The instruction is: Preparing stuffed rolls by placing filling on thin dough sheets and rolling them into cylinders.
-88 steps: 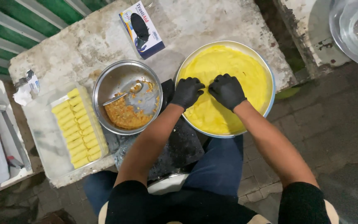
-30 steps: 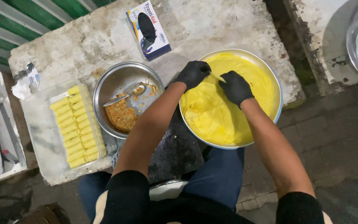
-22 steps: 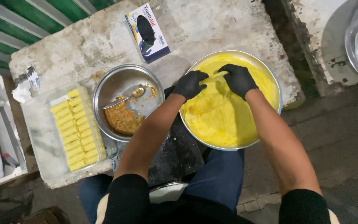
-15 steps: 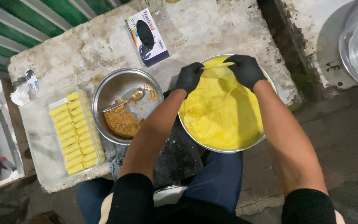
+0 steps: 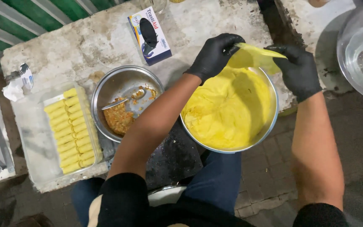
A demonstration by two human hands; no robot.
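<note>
A round metal pan (image 5: 269,126) holds a stack of thin yellow wrappers (image 5: 227,113). My left hand (image 5: 213,54), in a black glove, pinches the far left edge of the top yellow sheet (image 5: 255,56). My right hand (image 5: 299,69), also gloved, pinches its far right edge. The sheet is lifted off the stack at the pan's far side. To the left stands a metal bowl (image 5: 118,82) with orange-brown filling (image 5: 117,119) and a spoon (image 5: 122,100).
A clear tray (image 5: 38,143) with a row of yellow rolls (image 5: 72,130) lies at the left on the rough stone slab (image 5: 97,38). A glove box (image 5: 150,35) sits at the back. A glass bowl (image 5: 362,50) stands at the right. A dark board (image 5: 173,157) rests on my lap.
Both hands moved from the middle of the stack to its far edge and lifted the top yellow sheet up off the pile.
</note>
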